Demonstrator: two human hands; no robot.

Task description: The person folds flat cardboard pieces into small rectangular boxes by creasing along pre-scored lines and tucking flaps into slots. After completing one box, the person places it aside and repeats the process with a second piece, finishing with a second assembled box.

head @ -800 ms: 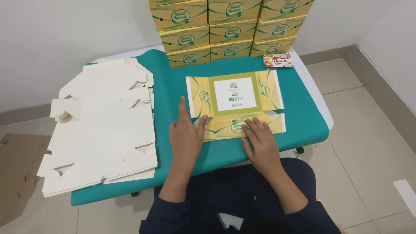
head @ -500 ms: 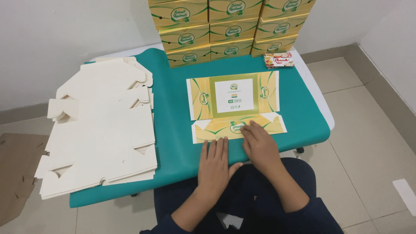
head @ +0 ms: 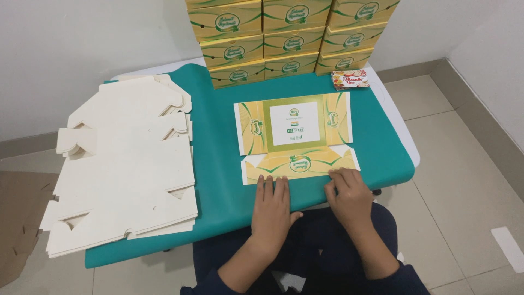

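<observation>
Both hands flat at the near edge of an unfolded carton blank.

Left hand (head: 271, 205) and right hand (head: 348, 192), each an open grip holding nothing, fingertips touching the yellow-green carton blank (head: 295, 139) at its lower flap; the blank extends toward upper frame, long axis left–right, on the teal-covered table (head: 218, 164); plain blanks (head: 123, 164) lie at left.

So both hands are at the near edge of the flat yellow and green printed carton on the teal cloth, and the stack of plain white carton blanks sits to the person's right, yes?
Not quite. The stack of plain white carton blanks lies to the person's left, as the head view shows. The rest holds: left hand and right hand are at the near edge of the flat yellow and green printed carton on the teal cloth.
</observation>
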